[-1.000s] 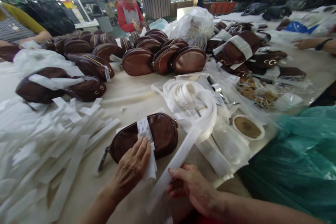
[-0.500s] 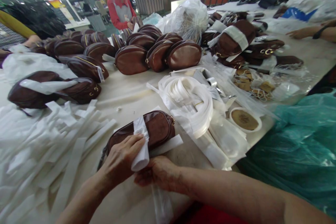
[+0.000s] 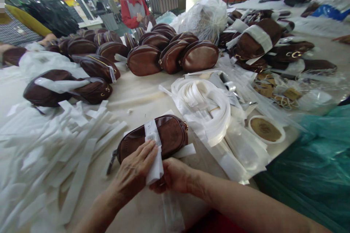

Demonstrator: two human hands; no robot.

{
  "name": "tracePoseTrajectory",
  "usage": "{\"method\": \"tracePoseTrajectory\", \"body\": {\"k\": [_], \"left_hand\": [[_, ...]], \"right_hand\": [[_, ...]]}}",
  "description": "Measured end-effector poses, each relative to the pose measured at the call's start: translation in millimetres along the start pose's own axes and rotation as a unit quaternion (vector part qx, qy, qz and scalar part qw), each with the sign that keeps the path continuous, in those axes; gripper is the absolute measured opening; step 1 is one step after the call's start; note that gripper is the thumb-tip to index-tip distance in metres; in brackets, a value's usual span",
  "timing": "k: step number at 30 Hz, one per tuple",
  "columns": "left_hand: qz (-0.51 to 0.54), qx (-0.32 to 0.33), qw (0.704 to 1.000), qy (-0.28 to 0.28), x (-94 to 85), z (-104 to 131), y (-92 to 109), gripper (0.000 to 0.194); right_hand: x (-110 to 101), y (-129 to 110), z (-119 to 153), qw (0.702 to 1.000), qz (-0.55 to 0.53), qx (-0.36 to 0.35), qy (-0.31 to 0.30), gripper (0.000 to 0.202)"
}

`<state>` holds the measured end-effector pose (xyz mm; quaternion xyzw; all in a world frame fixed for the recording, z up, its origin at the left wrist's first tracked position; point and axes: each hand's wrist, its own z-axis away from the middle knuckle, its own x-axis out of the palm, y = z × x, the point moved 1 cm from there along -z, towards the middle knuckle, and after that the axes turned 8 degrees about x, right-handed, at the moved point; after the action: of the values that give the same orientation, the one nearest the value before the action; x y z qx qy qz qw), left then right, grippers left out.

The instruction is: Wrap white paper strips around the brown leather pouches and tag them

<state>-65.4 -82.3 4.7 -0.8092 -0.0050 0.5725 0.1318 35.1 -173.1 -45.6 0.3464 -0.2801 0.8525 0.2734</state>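
A brown leather pouch (image 3: 169, 134) lies on the table in front of me, a gold ring at its far right end and a zipper pull at its left. A white wrapping strip (image 3: 154, 167) runs across its middle and hangs over the near side. My left hand (image 3: 138, 162) grips the strip against the pouch, its fingers close together on top. At the pouch's near edge, my right hand (image 3: 176, 175) has its fingers curled in beside the strip; what they hold is hidden. Another white piece (image 3: 187, 151) sticks out from under the pouch.
Loose white strips (image 3: 82, 174) cover the left side. Brown pouches (image 3: 144, 60) stand in rows behind. Right of my pouch lie a coil of white strips (image 3: 216, 116), a round dish (image 3: 266, 130) and green plastic (image 3: 314, 160). Co-workers (image 3: 133, 7) are across the table.
The view has shifted, so most things sit farther right. My left hand still presses the strip; my right hand stays beside it. The zipper pull at the pouch's left end now shows.
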Motion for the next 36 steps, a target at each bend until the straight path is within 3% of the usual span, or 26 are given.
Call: {"method": "tracePoseTrajectory", "body": {"k": [2, 4, 6, 9, 13, 21, 26, 32, 36], "left_hand": [[-0.012, -0.006, 1.000, 0.009, 5.4, 4.0, 2.0, 0.032], [-0.005, -0.018, 1.000, 0.010, 9.7, 7.2, 4.3, 0.033], [0.014, -0.036, 0.999, 0.022, 13.3, 10.1, 6.5, 0.036], [0.042, -0.061, 0.996, 0.045, 18.5, 14.3, 9.1, 0.041], [0.057, -0.075, 0.995, 0.043, 23.5, 18.5, 9.3, 0.044], [0.058, -0.071, 0.996, 0.018, 19.6, 19.4, 8.0, 0.045], [0.059, -0.078, 0.995, -0.002, 16.0, 20.1, 8.1, 0.044], [0.046, -0.046, 0.998, -0.006, 18.3, 23.4, 2.7, 0.044], [0.054, -0.041, 0.998, -0.004, 19.0, 25.7, -0.5, 0.047]], "right_hand": [[-2.9, 2.5, 16.7, 0.998, 0.021, 0.042, 0.047, 0.026], [-10.8, 6.7, 36.7, 0.990, 0.073, 0.014, 0.118, 0.018], [-23.8, 10.2, 55.5, 0.966, 0.117, -0.094, 0.212, 0.009], [-47.3, 9.6, 72.4, 0.889, 0.150, -0.271, 0.338, 0.019], [-67.1, -2.2, 69.7, 0.807, 0.244, -0.399, 0.361, 0.036], [-67.6, -12.1, 64.9, 0.713, 0.366, -0.435, 0.411, 0.039], [-68.7, -12.5, 67.0, 0.752, 0.357, -0.420, 0.362, 0.040], [-70.4, -14.3, 69.0, 0.744, 0.353, -0.400, 0.403, 0.036], [-71.8, -13.5, 67.7, 0.795, 0.294, -0.381, 0.370, 0.030]]}}
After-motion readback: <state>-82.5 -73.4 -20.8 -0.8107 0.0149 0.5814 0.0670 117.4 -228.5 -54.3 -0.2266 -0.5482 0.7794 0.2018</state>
